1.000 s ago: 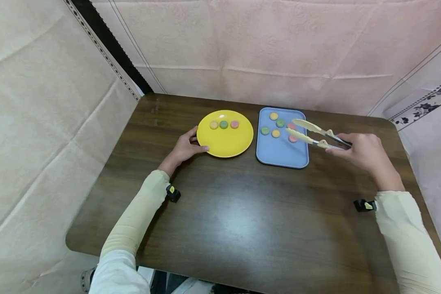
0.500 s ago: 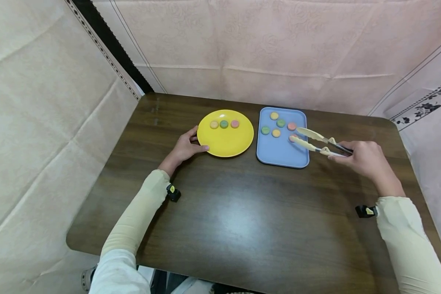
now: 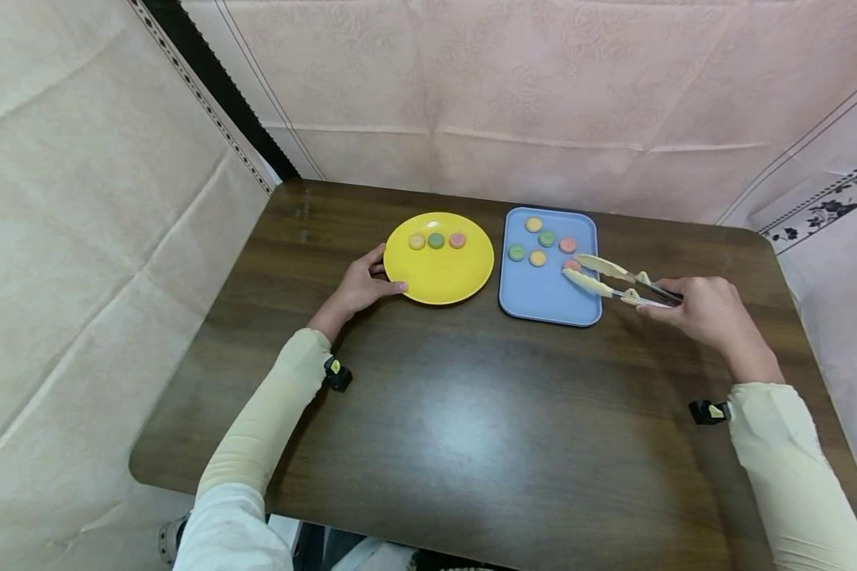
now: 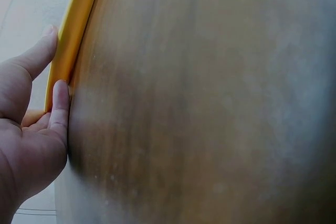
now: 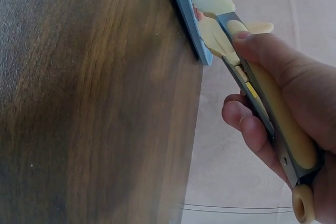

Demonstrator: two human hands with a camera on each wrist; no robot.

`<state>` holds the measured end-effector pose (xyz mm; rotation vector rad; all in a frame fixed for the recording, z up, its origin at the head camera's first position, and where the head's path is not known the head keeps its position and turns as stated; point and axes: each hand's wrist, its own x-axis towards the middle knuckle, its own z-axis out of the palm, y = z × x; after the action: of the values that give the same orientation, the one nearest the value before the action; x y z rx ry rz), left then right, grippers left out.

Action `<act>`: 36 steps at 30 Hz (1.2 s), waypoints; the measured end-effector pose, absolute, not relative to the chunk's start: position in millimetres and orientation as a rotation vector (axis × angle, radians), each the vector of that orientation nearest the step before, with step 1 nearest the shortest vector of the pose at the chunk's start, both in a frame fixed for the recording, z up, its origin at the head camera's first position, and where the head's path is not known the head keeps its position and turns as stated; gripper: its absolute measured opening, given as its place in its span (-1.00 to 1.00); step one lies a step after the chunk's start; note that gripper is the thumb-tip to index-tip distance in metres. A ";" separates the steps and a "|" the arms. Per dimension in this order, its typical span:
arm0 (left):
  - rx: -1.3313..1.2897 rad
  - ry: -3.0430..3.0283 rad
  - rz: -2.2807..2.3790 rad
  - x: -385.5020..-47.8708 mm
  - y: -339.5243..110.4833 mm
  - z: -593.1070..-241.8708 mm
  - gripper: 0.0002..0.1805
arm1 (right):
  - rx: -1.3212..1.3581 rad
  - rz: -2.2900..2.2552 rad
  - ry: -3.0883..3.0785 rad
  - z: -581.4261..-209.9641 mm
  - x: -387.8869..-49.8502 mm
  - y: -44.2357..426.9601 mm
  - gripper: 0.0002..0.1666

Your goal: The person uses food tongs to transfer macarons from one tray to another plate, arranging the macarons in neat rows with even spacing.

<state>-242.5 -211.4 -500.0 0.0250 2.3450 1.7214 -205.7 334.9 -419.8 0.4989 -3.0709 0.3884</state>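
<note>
My left hand (image 3: 362,285) holds the left rim of a round yellow plate (image 3: 439,279), thumb on the edge and fingers against its side, as the left wrist view shows. On the plate lie a yellow, a green and a pink macaron-like disc in a row. My right hand (image 3: 712,317) grips cream-tipped kitchen tongs (image 5: 283,114). The tongs' parted tips reach over the right side of a blue tray (image 3: 546,300), around a pink disc (image 3: 572,265) that they partly hide. Whether they touch it I cannot tell.
Several more discs lie on the tray's far half: a pink disc (image 3: 567,245), a green disc (image 3: 547,239) and a yellow disc (image 3: 538,258) among them. Plate and tray stand side by side near the back edge of the brown wooden table (image 3: 428,412). Pale cloth (image 3: 514,95) hangs behind.
The right hand has brought the tongs slightly toward me and down, from over both pink discs to around the nearer one. Left hand and plate have stayed put.
</note>
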 end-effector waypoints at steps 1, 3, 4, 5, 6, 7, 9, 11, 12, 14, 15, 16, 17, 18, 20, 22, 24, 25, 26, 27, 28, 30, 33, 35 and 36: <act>0.027 2.346 1.722 -242.9 -211.5 -500.1 0.13 | 0.498 0.388 -3.073 -419.8 -205.7 334.8 -0.35; 0.027 2.347 1.721 -242.9 -211.6 -499.9 0.13 | 0.500 0.382 -3.077 -419.5 -205.6 334.6 -0.35; 0.027 2.347 1.720 -242.7 -211.5 -499.7 0.12 | 0.500 0.382 -3.081 -419.3 -205.8 334.7 -0.34; 0.025 2.346 1.722 -242.9 -211.5 -500.1 0.13 | 0.501 0.380 -3.081 -419.2 -205.9 334.7 -0.34; 0.026 2.344 1.723 -243.1 -211.5 -500.5 0.13 | 0.503 0.377 -3.081 -419.2 -206.0 334.7 -0.33; 0.026 2.344 1.720 -243.0 -211.5 -500.5 0.13 | 0.502 0.378 -3.084 -419.1 -206.0 334.6 -0.33; 0.024 2.344 1.717 -243.0 -211.3 -500.8 0.13 | 0.501 0.378 -3.086 -419.1 -205.9 334.7 -0.32; 0.022 2.345 1.713 -243.0 -211.1 -501.1 0.14 | 0.501 0.380 -3.082 -419.3 -205.5 334.4 -0.33; 0.021 2.345 1.712 -242.8 -211.1 -501.0 0.14 | 0.502 0.383 -3.077 -419.4 -205.5 334.3 -0.33; 0.015 2.349 1.710 -242.7 -211.0 -500.5 0.15 | 0.510 0.390 -3.059 -419.6 -205.5 334.0 -0.35; 0.013 2.351 1.710 -242.6 -211.0 -500.3 0.15 | 0.517 0.394 -3.045 -419.4 -205.6 333.6 -0.36; 0.012 2.353 1.710 -242.5 -211.0 -500.1 0.14 | 0.523 0.399 -3.031 -419.0 -205.7 332.9 -0.37; 0.013 2.356 1.710 -242.5 -211.0 -500.0 0.14 | 0.531 0.405 -3.013 -418.4 -205.9 332.1 -0.38; 0.014 2.358 1.711 -242.4 -210.9 -499.6 0.14 | 0.538 0.417 -2.995 -417.5 -206.2 330.8 -0.38; 0.021 2.366 1.710 -242.2 -210.7 -499.3 0.14 | 0.550 0.435 -2.961 -414.8 -207.0 327.2 -0.39; 0.030 2.371 1.707 -242.0 -210.7 -499.2 0.13 | 0.559 0.452 -2.931 -411.1 -208.3 321.9 -0.39; 0.034 2.374 1.705 -241.9 -210.8 -499.3 0.12 | 0.575 0.474 -2.904 -406.7 -210.5 314.8 -0.38; 0.035 2.377 1.703 -241.9 -211.0 -499.7 0.12 | 0.586 0.482 -2.893 -404.4 -212.0 310.7 -0.38; 0.038 2.378 1.703 -242.0 -211.1 -499.8 0.12 | 0.597 0.493 -2.882 -402.1 -213.3 306.3 -0.38; 0.037 2.375 1.704 -242.1 -211.4 -500.1 0.12 | 0.610 0.503 -2.874 -399.8 -215.1 301.6 -0.38; 0.033 2.370 1.704 -242.5 -211.8 -500.3 0.12 | 0.620 0.517 -2.871 -397.5 -217.1 296.5 -0.38; 0.030 2.360 1.691 -239.0 -209.9 -491.3 0.11 | 0.645 0.543 -2.850 -393.5 -221.8 285.8 -0.40; 0.032 2.342 1.674 -235.9 -207.7 -481.0 0.09 | 0.679 0.574 -2.823 -387.1 -229.9 269.1 -0.42; 0.033 2.339 1.661 -236.3 -207.0 -479.1 0.08 | 0.699 0.585 -2.811 -383.1 -235.2 257.5 -0.42; 0.034 2.340 1.662 -238.8 -208.0 -483.5 0.09 | 0.711 0.593 -2.811 -381.4 -238.0 251.8 -0.41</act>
<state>-238.8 -208.0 -483.5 0.0337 2.3397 1.6623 -238.0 251.8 -381.4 0.7109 -2.8110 0.5931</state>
